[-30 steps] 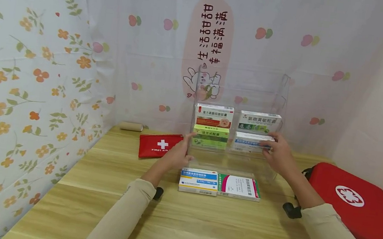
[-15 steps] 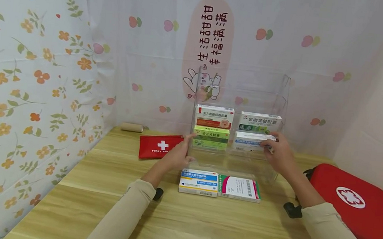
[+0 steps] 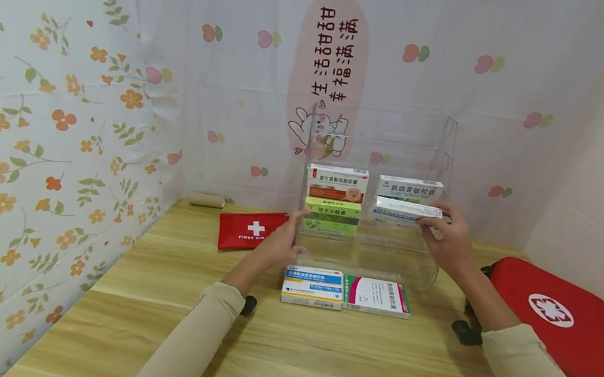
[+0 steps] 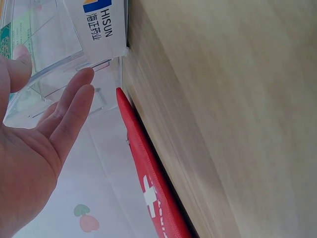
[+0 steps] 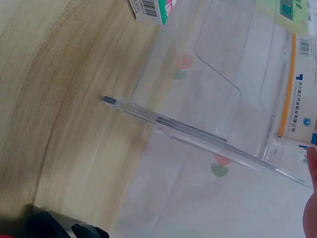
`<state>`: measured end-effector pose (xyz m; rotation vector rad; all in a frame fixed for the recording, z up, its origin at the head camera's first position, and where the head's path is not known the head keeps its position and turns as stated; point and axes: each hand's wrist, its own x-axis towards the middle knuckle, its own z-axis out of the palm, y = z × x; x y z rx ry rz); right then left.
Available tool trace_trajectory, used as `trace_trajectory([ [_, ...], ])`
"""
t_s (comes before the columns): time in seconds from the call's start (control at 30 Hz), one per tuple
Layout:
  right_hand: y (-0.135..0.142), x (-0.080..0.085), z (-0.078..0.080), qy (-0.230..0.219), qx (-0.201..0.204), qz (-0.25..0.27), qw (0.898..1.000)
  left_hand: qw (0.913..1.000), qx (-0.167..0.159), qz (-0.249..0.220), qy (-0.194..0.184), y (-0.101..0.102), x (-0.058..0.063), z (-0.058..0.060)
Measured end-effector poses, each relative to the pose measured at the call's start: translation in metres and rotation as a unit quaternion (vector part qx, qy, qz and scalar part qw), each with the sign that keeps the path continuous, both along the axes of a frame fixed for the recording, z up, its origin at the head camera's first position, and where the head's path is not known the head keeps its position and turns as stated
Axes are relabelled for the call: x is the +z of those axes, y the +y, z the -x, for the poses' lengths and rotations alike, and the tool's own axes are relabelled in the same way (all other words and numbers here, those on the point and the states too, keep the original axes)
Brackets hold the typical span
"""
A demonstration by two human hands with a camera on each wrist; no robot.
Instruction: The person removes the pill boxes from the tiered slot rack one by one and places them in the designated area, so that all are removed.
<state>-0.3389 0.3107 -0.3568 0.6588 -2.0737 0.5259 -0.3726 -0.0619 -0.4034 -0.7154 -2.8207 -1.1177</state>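
My right hand (image 3: 449,241) pinches the right end of a white-and-blue medicine box (image 3: 405,210) at the clear acrylic display rack (image 3: 367,256). The box leans back, so its white top edge shows, and it overlaps the lower part of a white-and-green medicine box (image 3: 409,188) behind it. In the right wrist view only a fingertip (image 5: 312,166) shows, at the box's corner. My left hand (image 3: 278,245) is at the rack's left side, its fingers extended and loose in the left wrist view. Close to it stands a green medicine box (image 3: 331,217).
A red-and-white medicine box (image 3: 338,184) stands in the upper left of the rack. Two boxes lie on the table before it, one blue-and-white (image 3: 313,287), one green-and-pink (image 3: 377,296). A red first-aid pouch (image 3: 246,232) lies left, a red case (image 3: 551,326) right.
My right hand has raised the white-and-blue medicine box a little and tilted it back; it now covers more of the box behind. The left hand has stayed in place.
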Motion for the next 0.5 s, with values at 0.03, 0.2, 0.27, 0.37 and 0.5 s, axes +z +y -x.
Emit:
trace_trajectory([
  [0.03,0.0,0.001,-0.001,0.007,0.004,0.005,1.0,1.0,-0.001,0.0,0.001,0.0,0.0,0.0],
  [0.2,0.0,0.005,-0.009,0.05,0.033,0.021,0.998,1.0,-0.003,0.001,0.003,0.0,0.001,-0.001],
  [0.27,-0.001,0.007,-0.014,0.058,0.038,0.019,0.997,1.0,-0.003,0.002,0.003,-0.001,0.001,-0.001],
  [0.37,-0.001,0.009,-0.021,0.061,0.039,0.015,0.997,1.0,-0.001,0.003,0.001,0.0,0.0,-0.002],
  [0.5,-0.001,0.009,-0.029,0.066,0.047,0.022,0.996,1.0,0.004,0.005,0.0,0.001,0.0,-0.002],
])
